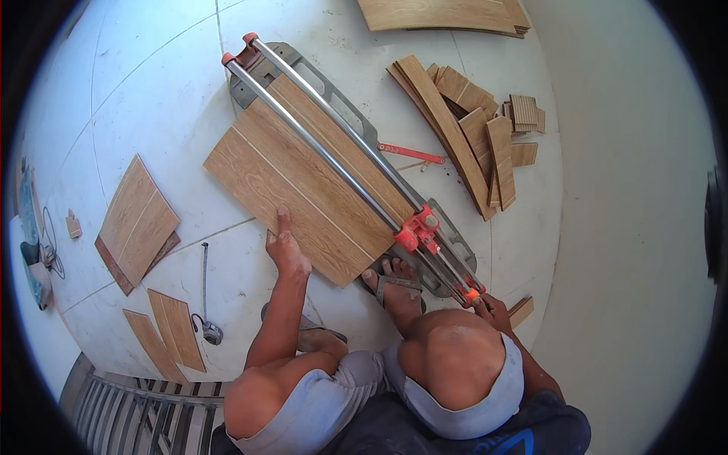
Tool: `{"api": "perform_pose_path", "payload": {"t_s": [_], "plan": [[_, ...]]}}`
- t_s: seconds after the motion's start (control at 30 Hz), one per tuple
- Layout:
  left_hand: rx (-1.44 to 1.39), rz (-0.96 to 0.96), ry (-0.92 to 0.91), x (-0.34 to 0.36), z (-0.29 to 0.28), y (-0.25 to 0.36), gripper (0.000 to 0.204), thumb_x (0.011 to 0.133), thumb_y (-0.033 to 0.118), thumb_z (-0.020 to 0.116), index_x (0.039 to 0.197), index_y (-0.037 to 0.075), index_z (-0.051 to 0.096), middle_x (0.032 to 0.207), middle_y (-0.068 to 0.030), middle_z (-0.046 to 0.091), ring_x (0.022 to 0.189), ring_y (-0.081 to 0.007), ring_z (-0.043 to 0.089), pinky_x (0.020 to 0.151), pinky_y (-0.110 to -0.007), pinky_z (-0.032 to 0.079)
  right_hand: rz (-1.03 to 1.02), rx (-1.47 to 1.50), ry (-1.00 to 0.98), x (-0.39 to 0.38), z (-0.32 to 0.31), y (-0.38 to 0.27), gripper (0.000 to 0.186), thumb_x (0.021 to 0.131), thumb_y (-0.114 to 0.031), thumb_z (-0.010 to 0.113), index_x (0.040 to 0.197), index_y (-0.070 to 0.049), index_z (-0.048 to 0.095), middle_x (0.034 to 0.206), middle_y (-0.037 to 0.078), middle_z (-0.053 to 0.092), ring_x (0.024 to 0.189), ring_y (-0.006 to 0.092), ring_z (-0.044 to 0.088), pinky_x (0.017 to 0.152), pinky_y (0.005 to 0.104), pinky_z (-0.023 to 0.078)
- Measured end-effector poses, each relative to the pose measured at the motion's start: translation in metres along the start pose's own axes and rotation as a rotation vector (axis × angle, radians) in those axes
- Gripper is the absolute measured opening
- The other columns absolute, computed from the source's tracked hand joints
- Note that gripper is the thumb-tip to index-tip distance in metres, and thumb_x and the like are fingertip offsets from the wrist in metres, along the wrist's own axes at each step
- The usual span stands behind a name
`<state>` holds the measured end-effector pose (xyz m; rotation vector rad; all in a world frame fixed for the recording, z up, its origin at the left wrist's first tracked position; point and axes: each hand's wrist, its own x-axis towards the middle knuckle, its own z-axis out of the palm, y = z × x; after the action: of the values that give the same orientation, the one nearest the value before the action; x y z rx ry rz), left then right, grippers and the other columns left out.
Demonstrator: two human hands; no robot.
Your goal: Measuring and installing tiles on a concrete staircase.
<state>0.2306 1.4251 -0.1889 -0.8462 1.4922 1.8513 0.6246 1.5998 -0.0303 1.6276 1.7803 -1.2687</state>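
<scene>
A manual tile cutter with two steel rails, red fittings and a grey base lies slanted across the floor. A wood-look tile with pale lines rests on it, under the rails, and sticks out to the left. My left hand grips the tile's near left edge, one finger laid along its top; the fingers beneath are hidden. At the cutter's near end, my right hand is closed round the end of the cutter handle, partly hidden by my knee. The red cutting carriage sits close to the tile's near end.
Cut tile strips lie heaped right of the cutter, beside a red bar. Stacked tiles stand at the far edge. Leftward are tile pieces, narrow strips and a tape measure. A wall rises at right.
</scene>
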Motion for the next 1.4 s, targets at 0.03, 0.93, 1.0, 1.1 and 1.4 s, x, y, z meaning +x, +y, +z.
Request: {"api": "perform_pose_path", "payload": {"t_s": [0.03, 0.93, 1.0, 1.1, 1.4], "plan": [[0.01, 0.028, 0.0, -0.001, 0.001, -0.002, 0.071, 0.092, 0.037, 0.077, 0.141, -0.001, 0.044, 0.129, -0.0135, 0.061, 0.115, -0.0279, 0.062, 0.1, -0.046, 0.054, 0.001, 0.005, 0.007, -0.001, 0.001, -0.003, 0.044, 0.102, -0.045, 0.057, 0.095, -0.004, 0.071, 0.068, 0.003, 0.063, 0.061, 0.0117, 0.058, 0.06, 0.0301, 0.048], [-0.002, 0.076, -0.032, 0.002, -0.005, -0.004, 0.055, 0.09, 0.02, 0.08, 0.132, -0.005, 0.053, 0.126, -0.0111, 0.062, 0.115, -0.0197, 0.059, 0.103, -0.033, 0.046, -0.378, -0.275, 0.164, 0.03, 0.036, -0.057, 0.024, 0.103, -0.029, 0.055, 0.108, -0.006, 0.06, 0.074, 0.019, 0.065, 0.067, 0.0392, 0.068, 0.057, 0.0458, 0.05], [-0.004, 0.07, -0.025, 0.003, -0.012, 0.001, 0.054, 0.091, 0.019, 0.079, 0.132, -0.005, 0.053, 0.126, -0.0112, 0.062, 0.115, -0.0197, 0.059, 0.103, -0.033, 0.046, -0.334, -0.262, 0.153, 0.03, 0.043, -0.074, 0.025, 0.103, -0.029, 0.055, 0.107, -0.006, 0.059, 0.072, 0.019, 0.065, 0.067, 0.04, 0.068, 0.057, 0.0464, 0.05], [-0.018, 0.075, -0.035, 0.005, -0.009, -0.007, 0.053, 0.092, 0.018, 0.078, 0.132, -0.006, 0.053, 0.126, -0.0112, 0.062, 0.113, -0.0195, 0.06, 0.102, -0.033, 0.046, -0.36, -0.342, 0.18, 0.045, 0.046, -0.105, 0.026, 0.104, -0.031, 0.054, 0.105, -0.005, 0.058, 0.071, 0.021, 0.064, 0.068, 0.0432, 0.067, 0.057, 0.0485, 0.049], [-0.027, 0.091, -0.058, 0.004, -0.006, -0.004, 0.046, 0.094, 0.016, 0.075, 0.129, -0.007, 0.056, 0.122, -0.01, 0.064, 0.108, -0.0168, 0.061, 0.097, -0.031, 0.048, -0.676, -0.422, 0.269, 0.135, 0.093, -0.314, 0.043, 0.106, -0.041, 0.047, 0.101, 0.0, 0.057, 0.075, 0.031, 0.064, 0.074, 0.0527, 0.063, 0.066, 0.0593, 0.048]]}}
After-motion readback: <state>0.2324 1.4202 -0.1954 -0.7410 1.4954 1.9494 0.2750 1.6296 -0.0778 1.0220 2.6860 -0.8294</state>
